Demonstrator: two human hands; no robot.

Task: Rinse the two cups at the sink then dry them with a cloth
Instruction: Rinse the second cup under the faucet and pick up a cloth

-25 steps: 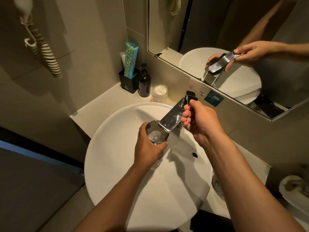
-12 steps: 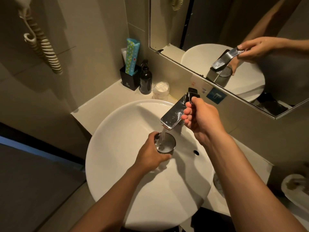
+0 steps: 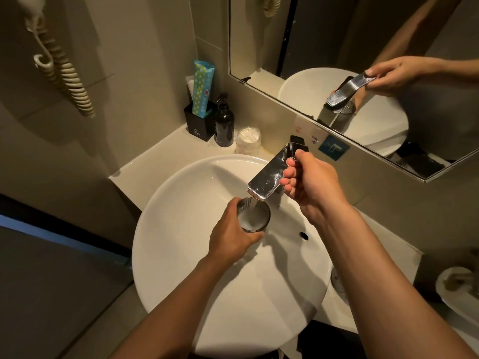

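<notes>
- The round white ceramic sink (image 3: 181,255) filled the middle of the view, set on a pale counter (image 3: 160,161) that ran off toward 10 o'clock
- A frameless wall mirror (image 3: 324,47) hung at 1 o'clock from the basin and reflected the tap and both hands
- A cream coiled cord (image 3: 64,73) hung on the wall far out at 10 o'clock
- The right hand (image 3: 311,185) sat at 2 o'clock from the basin centre, its fingers curled round the lever of the flat chrome faucet (image 3: 269,177), thumb on top
- The left hand (image 3: 233,237) was near the basin centre, fingers and thumb wrapped closed round the side of the clear ribbed glass cup (image 3: 254,216)
- That cup stood upright inside the bowl, directly under the spout at 6 o'clock from it, with water running into it and foamy white water inside
- At 11 o'clock on the counter stood a black square holder (image 3: 199,125) with a blue patterned packet (image 3: 202,89) upright in it
- A dark pump bottle (image 3: 224,125) stood just beside the holder at its 3 o'clock
- A second clear cup with a white cover (image 3: 247,142) stood next to the bottle, at 12 o'clock from the basin rim
</notes>
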